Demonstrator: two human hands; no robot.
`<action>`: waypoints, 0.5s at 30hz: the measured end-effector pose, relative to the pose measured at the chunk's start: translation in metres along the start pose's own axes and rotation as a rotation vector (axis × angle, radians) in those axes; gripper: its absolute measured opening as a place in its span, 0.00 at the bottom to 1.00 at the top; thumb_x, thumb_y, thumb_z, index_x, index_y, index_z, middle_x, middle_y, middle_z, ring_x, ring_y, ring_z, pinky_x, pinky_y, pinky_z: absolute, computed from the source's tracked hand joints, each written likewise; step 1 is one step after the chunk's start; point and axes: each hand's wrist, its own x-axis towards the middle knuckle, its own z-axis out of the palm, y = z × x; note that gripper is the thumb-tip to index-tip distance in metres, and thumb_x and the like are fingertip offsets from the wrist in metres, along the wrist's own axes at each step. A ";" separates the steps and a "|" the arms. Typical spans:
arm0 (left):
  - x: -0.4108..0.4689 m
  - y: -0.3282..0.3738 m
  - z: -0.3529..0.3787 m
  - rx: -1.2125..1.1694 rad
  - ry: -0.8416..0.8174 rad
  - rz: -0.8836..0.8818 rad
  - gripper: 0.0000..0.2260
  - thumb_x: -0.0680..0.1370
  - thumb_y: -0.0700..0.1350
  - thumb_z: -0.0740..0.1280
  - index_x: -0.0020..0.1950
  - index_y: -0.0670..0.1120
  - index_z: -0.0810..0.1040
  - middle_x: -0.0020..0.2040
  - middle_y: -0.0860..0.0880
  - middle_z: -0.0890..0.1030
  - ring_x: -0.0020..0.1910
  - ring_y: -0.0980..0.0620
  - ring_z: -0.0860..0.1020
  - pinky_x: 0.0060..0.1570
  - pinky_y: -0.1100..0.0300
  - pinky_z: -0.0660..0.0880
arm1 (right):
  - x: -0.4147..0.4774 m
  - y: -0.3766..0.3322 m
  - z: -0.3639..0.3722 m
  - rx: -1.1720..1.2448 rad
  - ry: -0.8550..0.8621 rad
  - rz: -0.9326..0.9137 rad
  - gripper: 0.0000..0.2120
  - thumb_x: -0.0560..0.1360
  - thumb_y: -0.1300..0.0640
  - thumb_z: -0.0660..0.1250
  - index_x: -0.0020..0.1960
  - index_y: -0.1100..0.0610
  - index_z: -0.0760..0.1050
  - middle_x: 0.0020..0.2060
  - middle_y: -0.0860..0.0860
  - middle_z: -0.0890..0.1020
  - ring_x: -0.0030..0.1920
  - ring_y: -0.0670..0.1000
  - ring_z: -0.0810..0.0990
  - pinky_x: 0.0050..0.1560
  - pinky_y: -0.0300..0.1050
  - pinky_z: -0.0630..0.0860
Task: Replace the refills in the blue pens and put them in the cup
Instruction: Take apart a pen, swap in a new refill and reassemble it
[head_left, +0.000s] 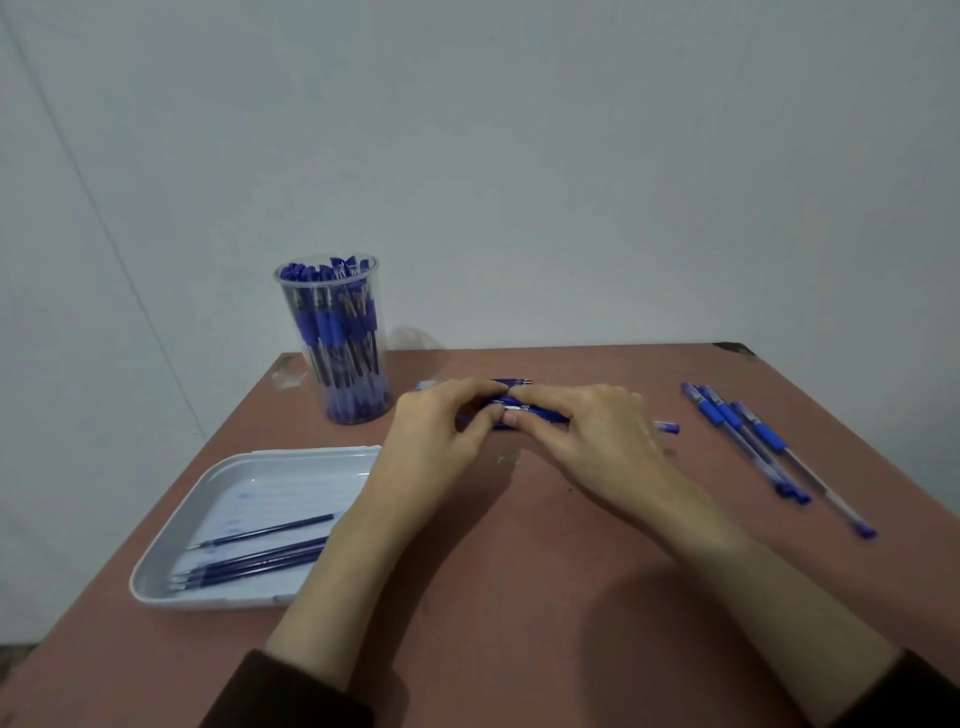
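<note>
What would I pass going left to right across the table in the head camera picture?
White tray → left hand → blue pen pinched by both hands → right hand → pen cap → loose pens. The cup overlaps the tray, so it is left out.

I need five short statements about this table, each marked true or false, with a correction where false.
1. The clear cup stands upright, full of blue pens. True.
2. The white tray holds scissors. False: it holds thin dark refills.
3. Both the left hand and the right hand grip the middle pens. True.
4. The loose pens on the right stand in a second cup. False: they lie flat on the table.
5. The cup stands inside the tray. False: it stands on the table behind the tray.
</note>
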 end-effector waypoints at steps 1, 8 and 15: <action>0.000 0.000 0.000 0.002 0.001 -0.001 0.08 0.75 0.40 0.69 0.53 0.45 0.83 0.46 0.51 0.85 0.43 0.58 0.79 0.45 0.71 0.72 | 0.000 0.000 -0.001 -0.019 0.004 0.011 0.13 0.77 0.38 0.60 0.58 0.36 0.77 0.39 0.45 0.84 0.42 0.47 0.79 0.42 0.46 0.70; 0.002 -0.002 -0.003 0.048 0.013 -0.063 0.06 0.74 0.40 0.70 0.49 0.44 0.84 0.43 0.50 0.84 0.39 0.58 0.78 0.42 0.78 0.68 | 0.003 0.005 -0.005 -0.149 -0.091 0.075 0.14 0.76 0.39 0.62 0.58 0.41 0.76 0.39 0.43 0.82 0.44 0.49 0.79 0.41 0.45 0.66; -0.003 0.005 -0.002 0.015 -0.482 -0.133 0.03 0.72 0.45 0.72 0.45 0.50 0.85 0.38 0.55 0.83 0.35 0.61 0.77 0.40 0.69 0.73 | 0.005 0.024 -0.014 0.102 -0.001 0.312 0.06 0.77 0.59 0.61 0.53 0.52 0.72 0.36 0.50 0.79 0.36 0.52 0.77 0.35 0.49 0.72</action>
